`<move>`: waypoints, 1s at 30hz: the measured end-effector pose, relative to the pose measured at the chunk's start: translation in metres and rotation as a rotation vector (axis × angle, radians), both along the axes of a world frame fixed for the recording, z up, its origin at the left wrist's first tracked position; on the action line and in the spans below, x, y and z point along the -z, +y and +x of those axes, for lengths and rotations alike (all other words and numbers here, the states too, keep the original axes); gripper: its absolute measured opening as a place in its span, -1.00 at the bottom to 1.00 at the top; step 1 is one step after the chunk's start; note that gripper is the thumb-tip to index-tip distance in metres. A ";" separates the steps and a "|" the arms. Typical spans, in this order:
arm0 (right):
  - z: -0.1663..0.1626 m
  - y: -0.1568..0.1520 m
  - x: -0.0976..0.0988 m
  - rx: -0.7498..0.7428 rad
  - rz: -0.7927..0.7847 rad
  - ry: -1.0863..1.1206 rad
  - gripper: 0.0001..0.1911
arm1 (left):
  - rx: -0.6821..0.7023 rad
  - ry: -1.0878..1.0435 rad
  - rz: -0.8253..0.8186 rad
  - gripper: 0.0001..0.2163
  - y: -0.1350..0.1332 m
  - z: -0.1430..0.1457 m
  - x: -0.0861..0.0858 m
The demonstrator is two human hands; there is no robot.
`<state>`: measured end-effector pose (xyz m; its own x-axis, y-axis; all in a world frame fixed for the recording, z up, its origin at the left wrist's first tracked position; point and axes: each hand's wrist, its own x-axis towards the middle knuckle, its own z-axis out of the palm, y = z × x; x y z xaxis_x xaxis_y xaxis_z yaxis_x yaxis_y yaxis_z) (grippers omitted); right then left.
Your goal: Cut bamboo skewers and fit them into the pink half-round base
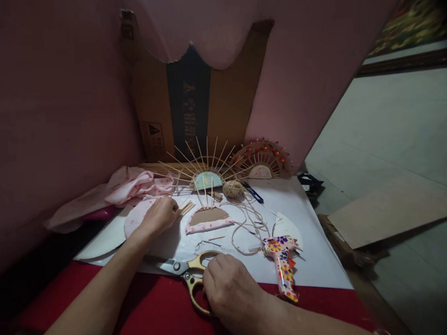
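Observation:
My left hand (pixel 161 213) is closed at the near end of a small bundle of short thin wooden sticks (pixel 187 208). Its fingertips are partly hidden. My right hand (pixel 231 287) curls around the gold handles of a pair of scissors (pixel 179 267), whose blades point left along the table's front. Between the hands and farther back lies a half-round cardboard piece (pixel 209 216) edged in pink-dotted fabric, with a few sticks standing up from its top edge. Under my left forearm is a round fabric-covered piece (pixel 133 220).
Behind stands a green half-round (pixel 208 179) with sticks fanned out, beside a finished-looking beaded fan (pixel 262 171). A twine ball (pixel 232 188), a blue cutter (pixel 253 192) and a flowered glue gun (pixel 283 265) lie right. Pink fabric (pixel 136 185) is bunched left; cardboard (pixel 224 99) leans behind.

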<state>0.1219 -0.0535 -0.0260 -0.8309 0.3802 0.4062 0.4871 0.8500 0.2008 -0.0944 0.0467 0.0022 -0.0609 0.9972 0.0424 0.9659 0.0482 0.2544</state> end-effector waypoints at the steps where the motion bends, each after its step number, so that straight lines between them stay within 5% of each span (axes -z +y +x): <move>1: 0.000 0.000 0.000 -0.003 -0.003 0.004 -0.85 | -0.007 -0.010 0.004 -0.78 0.000 -0.001 -0.001; 13: 0.001 0.002 0.007 -0.016 -0.002 0.051 -0.85 | -0.099 -0.240 0.207 -0.68 0.000 -0.007 -0.012; 19: -0.001 0.008 0.017 -0.059 0.125 0.185 -0.77 | -0.297 -0.236 0.348 -0.71 0.026 -0.045 -0.061; 23: -0.004 0.014 0.029 -0.066 0.241 0.245 -0.71 | -0.411 -0.188 0.301 -0.79 0.060 -0.084 -0.085; 30: -0.006 0.019 0.040 -0.050 0.369 0.281 -0.67 | -0.399 -0.225 0.083 -0.70 0.114 -0.118 -0.064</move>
